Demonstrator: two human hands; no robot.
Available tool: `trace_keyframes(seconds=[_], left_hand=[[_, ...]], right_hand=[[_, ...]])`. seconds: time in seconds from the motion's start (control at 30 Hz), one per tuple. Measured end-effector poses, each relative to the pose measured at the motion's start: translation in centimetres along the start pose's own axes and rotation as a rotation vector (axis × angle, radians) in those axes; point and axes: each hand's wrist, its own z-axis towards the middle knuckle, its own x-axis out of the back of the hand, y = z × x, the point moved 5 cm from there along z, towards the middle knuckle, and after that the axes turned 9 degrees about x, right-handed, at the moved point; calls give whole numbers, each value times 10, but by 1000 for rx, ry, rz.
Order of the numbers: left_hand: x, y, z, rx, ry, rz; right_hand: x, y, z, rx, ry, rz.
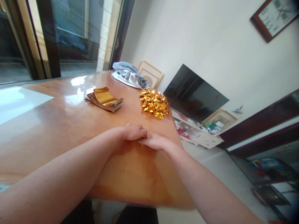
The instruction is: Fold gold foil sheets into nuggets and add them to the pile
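Head view: gold foil bit [142,136] between hands [133,132].

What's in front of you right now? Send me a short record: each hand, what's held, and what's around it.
Left hand: fingers meet the right hand's over a small gold foil piece, mostly hidden
Right hand: at the same piece
Surface: glossy orange-brown wooden table
Nearby: stack of square gold foil sheets; heap of small folded gold foil pieces
Beyond: crumpled grey cloth
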Motion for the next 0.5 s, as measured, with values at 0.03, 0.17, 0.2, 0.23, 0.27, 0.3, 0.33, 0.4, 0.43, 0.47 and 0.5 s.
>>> trace_keyframes(seconds=[0.03,0.17,0.2,0.23,0.27,0.3,0.33,0.4,0.43,0.47,0.5], left_hand=[[0,0,0,0,2,-5],[0,-2,-2,3,12,-18],[0,-3,-2,3,18,-20],[0,-3,-3,2,23,-21],[1,-3,-4,3,30,-23],[1,-4,-5,4,36,-25],[1,-4,-6,5,43,-28],[1,-4,-8,1,63,-42],[3,-4,-9,-7,102,-103],[3,-4,-10,-12,111,-106],[2,-4,-11,-11,116,-98]], right_hand=[[-1,0,1,6,1,10],[-1,1,-1,22,-9,69],[1,3,-3,13,-16,88],[2,5,-6,-4,-23,112],[3,8,-9,-34,-33,144],[4,13,-12,-67,-36,195],[5,17,-14,-100,-36,259],[5,25,-16,-129,-19,342],[6,28,-16,-131,-2,360],[6,32,-15,-131,18,372],[6,34,-13,-128,40,380]])
